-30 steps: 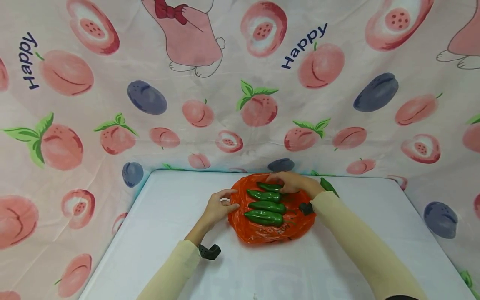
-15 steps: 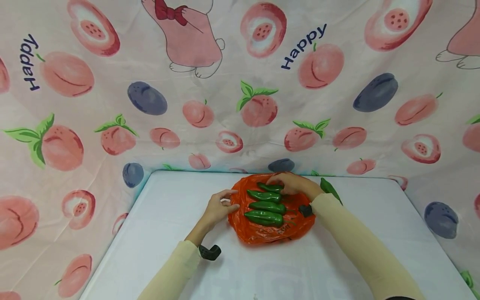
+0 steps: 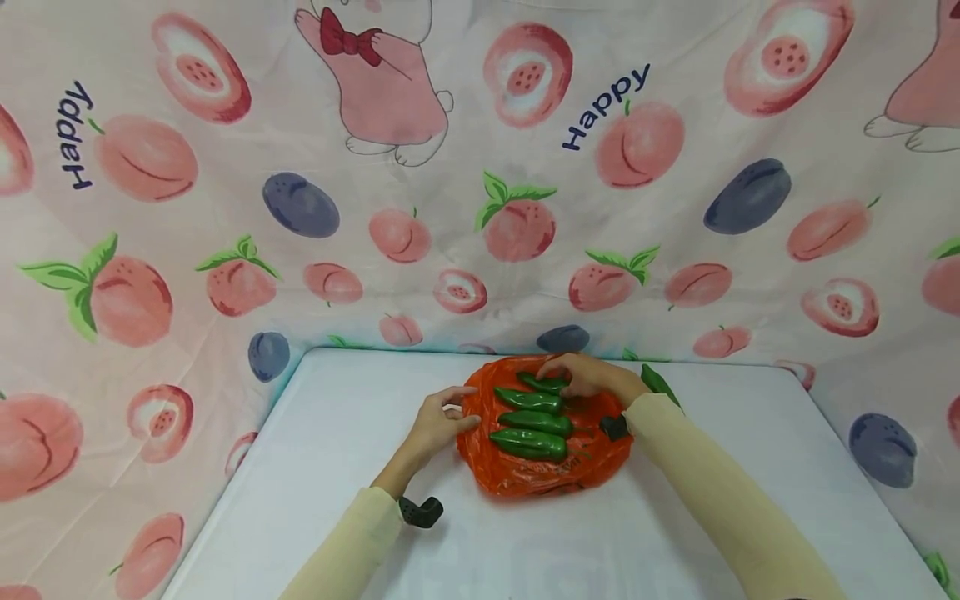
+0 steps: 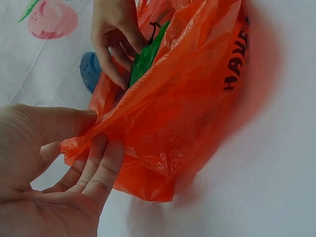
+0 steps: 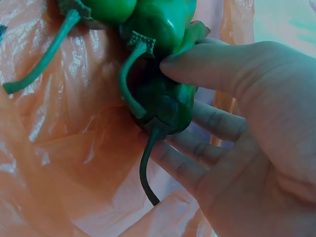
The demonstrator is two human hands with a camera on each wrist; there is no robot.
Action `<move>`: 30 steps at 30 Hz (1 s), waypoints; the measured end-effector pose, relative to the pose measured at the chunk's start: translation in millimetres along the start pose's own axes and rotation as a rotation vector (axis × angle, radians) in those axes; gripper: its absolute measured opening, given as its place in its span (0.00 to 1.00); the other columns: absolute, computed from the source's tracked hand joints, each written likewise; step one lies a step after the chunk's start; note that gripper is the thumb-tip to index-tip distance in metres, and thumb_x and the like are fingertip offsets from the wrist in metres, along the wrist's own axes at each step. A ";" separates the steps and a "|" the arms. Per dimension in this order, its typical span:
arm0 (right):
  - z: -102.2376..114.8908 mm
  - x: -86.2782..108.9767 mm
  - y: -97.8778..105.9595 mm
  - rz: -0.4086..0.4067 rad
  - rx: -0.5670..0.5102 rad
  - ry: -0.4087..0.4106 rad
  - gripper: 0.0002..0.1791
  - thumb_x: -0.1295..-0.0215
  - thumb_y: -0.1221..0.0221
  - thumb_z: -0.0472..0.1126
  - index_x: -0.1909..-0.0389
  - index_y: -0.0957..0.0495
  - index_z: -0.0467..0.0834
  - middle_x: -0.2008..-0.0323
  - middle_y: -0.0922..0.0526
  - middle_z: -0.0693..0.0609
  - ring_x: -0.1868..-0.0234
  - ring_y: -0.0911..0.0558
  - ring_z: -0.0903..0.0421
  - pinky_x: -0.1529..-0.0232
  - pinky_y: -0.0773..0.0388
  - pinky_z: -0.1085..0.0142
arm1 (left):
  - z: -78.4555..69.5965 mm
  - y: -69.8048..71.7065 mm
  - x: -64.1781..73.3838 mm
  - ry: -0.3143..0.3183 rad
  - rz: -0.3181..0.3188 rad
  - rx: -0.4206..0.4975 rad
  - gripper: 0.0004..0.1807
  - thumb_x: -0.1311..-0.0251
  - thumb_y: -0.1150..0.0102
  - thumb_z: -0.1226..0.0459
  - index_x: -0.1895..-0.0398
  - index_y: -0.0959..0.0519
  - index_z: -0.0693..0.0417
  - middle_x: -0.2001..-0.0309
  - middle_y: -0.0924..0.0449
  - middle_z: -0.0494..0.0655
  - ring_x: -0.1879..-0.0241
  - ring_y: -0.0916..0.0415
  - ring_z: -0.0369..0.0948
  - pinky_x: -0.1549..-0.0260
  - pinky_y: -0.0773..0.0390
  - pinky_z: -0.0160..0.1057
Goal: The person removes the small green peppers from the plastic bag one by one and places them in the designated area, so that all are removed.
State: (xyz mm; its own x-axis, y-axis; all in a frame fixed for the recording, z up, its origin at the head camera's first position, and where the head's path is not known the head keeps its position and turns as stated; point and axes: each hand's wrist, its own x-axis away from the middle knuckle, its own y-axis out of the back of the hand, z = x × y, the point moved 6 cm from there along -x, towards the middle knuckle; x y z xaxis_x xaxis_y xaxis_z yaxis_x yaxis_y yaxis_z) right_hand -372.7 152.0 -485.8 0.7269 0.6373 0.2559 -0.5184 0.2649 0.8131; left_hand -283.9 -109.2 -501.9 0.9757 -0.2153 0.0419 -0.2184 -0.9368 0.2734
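Orange plastic bag (image 3: 517, 482), edge pinched by the left hand (image 3: 437, 427), bearing four long green peppers (image 3: 535, 422). The right hand (image 3: 588, 375) grips the farthest; a fifth pepper (image 3: 654, 381) lies on the white worktop (image 3: 367, 392).

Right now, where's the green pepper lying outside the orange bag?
In the head view, that green pepper lies near the back of the white table, right of the orange bag, partly hidden behind the right sleeve.

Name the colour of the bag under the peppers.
The bag is orange-red, clearest in the left wrist view.
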 end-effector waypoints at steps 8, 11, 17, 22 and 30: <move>-3.9 -0.7 -1.3 0.000 -0.035 0.029 0.26 0.37 0.34 0.29 0.38 0.19 0.47 0.34 0.26 0.39 0.38 0.24 0.39 0.41 0.24 0.44 | 1.3 -0.5 0.6 -0.002 -0.006 -0.005 0.25 0.39 0.30 0.70 0.37 0.20 0.56 0.47 0.24 0.58 0.68 0.21 0.40 0.63 0.17 0.36; -3.1 1.4 -0.1 -0.003 -0.067 0.041 0.26 0.37 0.34 0.30 0.38 0.19 0.46 0.32 0.27 0.38 0.37 0.24 0.38 0.41 0.24 0.44 | 1.4 -0.8 1.2 0.002 -0.006 -0.005 0.25 0.38 0.30 0.70 0.37 0.21 0.56 0.47 0.24 0.57 0.68 0.21 0.40 0.63 0.17 0.36; 0.6 8.4 3.7 0.006 -0.182 0.064 0.25 0.36 0.35 0.29 0.37 0.21 0.41 0.28 0.33 0.36 0.35 0.26 0.36 0.38 0.25 0.43 | -0.2 -0.9 1.0 0.002 -0.012 -0.014 0.25 0.38 0.30 0.70 0.37 0.21 0.55 0.47 0.24 0.57 0.68 0.21 0.40 0.62 0.16 0.39; -1.9 9.8 4.3 0.015 -0.223 0.086 0.25 0.34 0.35 0.30 0.36 0.21 0.41 0.27 0.34 0.36 0.32 0.28 0.36 0.36 0.27 0.43 | 0.1 -1.5 0.8 -0.001 -0.010 -0.009 0.25 0.38 0.30 0.70 0.37 0.20 0.55 0.48 0.24 0.57 0.68 0.21 0.40 0.61 0.16 0.39; -6.1 12.9 6.4 0.028 -0.239 0.063 0.25 0.35 0.34 0.32 0.36 0.20 0.44 0.26 0.34 0.37 0.35 0.26 0.38 0.37 0.26 0.44 | 0.4 -2.3 0.0 -0.004 -0.002 0.000 0.25 0.38 0.30 0.70 0.37 0.21 0.56 0.48 0.24 0.57 0.66 0.18 0.41 0.60 0.15 0.41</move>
State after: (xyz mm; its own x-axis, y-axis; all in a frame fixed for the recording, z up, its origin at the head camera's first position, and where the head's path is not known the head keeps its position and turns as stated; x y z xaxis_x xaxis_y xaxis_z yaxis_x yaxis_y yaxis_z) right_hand -369.4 166.3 -480.5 0.6851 0.6886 0.2375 -0.6351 0.4051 0.6577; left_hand -283.3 -107.2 -502.9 0.9760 -0.2147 0.0371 -0.2166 -0.9373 0.2732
